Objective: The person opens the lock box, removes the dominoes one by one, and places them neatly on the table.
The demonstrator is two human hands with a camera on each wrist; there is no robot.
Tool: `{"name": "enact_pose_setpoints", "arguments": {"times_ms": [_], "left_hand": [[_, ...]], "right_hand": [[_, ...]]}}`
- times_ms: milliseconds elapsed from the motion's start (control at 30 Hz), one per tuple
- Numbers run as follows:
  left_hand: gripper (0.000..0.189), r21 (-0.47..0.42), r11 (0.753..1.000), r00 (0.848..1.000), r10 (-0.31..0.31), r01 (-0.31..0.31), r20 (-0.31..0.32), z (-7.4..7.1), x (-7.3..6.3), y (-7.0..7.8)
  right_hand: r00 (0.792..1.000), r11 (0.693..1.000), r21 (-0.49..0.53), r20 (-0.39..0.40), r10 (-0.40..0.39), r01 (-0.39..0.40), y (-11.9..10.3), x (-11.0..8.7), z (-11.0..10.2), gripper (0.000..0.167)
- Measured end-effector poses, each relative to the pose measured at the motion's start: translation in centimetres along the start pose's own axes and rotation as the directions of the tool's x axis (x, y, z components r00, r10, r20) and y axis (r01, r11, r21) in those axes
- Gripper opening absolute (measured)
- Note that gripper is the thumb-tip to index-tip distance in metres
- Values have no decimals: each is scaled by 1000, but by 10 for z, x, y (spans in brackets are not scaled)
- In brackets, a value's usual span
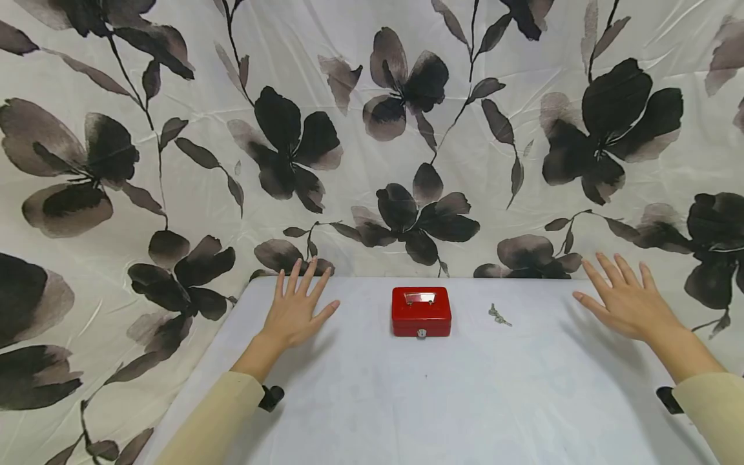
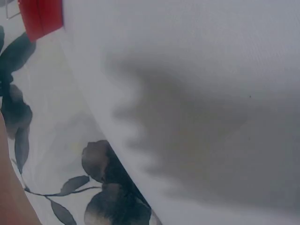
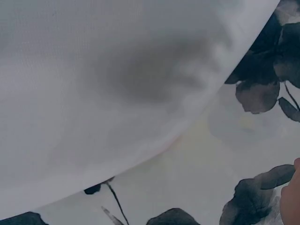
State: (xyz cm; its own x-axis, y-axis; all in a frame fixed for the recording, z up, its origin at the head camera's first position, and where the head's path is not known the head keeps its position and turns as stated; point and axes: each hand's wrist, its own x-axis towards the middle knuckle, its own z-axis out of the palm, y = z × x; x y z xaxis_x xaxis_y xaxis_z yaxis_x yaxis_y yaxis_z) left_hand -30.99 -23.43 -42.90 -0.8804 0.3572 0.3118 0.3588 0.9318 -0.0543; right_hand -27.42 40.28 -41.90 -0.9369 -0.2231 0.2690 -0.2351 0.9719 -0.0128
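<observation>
Floral cloth [image 1: 349,161] backs a white tabletop [image 1: 430,400]; left hand [image 1: 296,315] and right hand [image 1: 632,307] hover, fingers [image 1: 610,270] wide, holding nothing. Red box [image 1: 421,315] between them, keys [image 1: 498,315] near: a careless sweep could scatter those.

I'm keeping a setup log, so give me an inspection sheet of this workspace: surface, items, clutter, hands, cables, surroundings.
Surface: white tabletop with a small dark speck.
Job's things: red box, lid closed, lock facing the person; small keys lie apart, to its right.
Clutter: nothing seen.
Hands: left hand and right hand raised, fingers spread, holding nothing; shadows fall on the tabletop.
Cables: nothing seen.
Surroundings: floral fabric behind and at left.
</observation>
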Motion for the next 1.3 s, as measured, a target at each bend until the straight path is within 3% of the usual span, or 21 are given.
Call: {"name": "enact_pose_setpoints", "arguments": {"times_ms": [400,567,833,1300], "left_hand": [[80,-52,999,1000,2,-3,-16,-4,-2,13],[80,-115,993,1000,-3,0,-23,-4,-3,18],[78,-220,975,997,1,-18,-75,-4,-5,24],[74,-362,932,995,-16,-19,-94,-2,-11,43]], "right_hand": [[999,998,70,-50,4,0,-17,-3,-3,78],[997,996,88,-74,4,2,-22,-3,-3,77],[989,992,126,-145,-4,23,-29,-3,-3,72],[989,960,281,-142,37,4,-47,-1,-2,63]]}}
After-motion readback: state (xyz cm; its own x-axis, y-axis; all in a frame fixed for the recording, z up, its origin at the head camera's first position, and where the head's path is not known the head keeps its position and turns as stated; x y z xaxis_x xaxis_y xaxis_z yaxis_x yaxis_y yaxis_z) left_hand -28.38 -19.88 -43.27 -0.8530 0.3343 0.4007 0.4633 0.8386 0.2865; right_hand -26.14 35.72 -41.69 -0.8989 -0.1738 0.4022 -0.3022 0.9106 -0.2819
